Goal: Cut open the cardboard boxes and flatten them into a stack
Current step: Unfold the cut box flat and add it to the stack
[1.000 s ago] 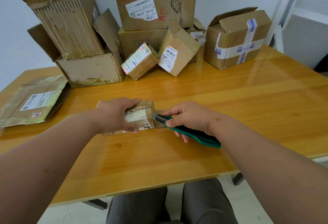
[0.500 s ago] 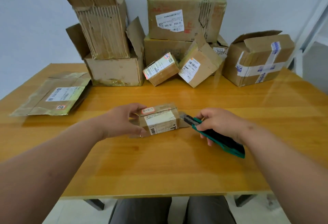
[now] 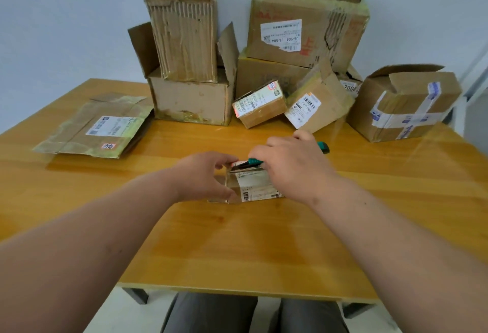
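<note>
Glossy wooden table, small taped cardboard box

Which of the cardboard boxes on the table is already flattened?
The flattened box at the far left of the table, lying flat with a white label on top. All others still stand as boxes.

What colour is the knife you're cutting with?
Green. The knife in the right hand has a teal-green handle, seen in the head view.

Small box mid-table; flattened box left; boxes behind.
</note>
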### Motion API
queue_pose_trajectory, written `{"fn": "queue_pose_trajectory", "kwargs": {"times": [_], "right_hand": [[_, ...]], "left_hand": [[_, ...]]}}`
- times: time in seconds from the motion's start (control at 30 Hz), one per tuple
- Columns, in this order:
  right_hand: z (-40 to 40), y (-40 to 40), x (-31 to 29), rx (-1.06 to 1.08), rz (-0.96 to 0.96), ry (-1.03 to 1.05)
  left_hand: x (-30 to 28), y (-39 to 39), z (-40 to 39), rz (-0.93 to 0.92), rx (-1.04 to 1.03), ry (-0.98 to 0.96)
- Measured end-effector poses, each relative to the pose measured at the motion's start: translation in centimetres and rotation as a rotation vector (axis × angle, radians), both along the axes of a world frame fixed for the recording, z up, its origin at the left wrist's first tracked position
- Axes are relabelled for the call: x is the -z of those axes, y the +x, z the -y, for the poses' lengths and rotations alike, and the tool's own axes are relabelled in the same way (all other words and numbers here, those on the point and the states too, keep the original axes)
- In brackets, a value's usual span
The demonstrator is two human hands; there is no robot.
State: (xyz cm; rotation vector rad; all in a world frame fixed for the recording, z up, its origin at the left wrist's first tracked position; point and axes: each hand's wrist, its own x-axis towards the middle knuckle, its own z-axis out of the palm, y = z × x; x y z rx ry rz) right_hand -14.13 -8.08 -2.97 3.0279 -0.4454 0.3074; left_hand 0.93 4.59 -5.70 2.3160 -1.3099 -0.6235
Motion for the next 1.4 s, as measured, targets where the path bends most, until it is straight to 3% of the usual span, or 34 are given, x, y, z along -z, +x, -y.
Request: {"fn": "queue_pose_trajectory", "kwargs": {"times": [0.13,0.37,1.0,1.4], "right_hand": [[-0.6,0.9,-0.4,-0.028,-0.056,-0.121],[-1.2,1.1,-1.4,-0.028,-0.155,-0.155],[0.8,-0.6,-0.9,-0.020,-0.194,-0.261],[3.6,-4.1,-1.8,0.130,-0.275,-0.318]], "left_hand": [[0.0,0.0,0.0,0.014,0.007,0.012],[0.0,-0.2,-0.1,0.023,0.003,0.028],[-0.1,-0.2,0.0,0.086,-0.002,0.056],[-0.6,-0.5,0.3,0.116,0.018,0.091]]}}
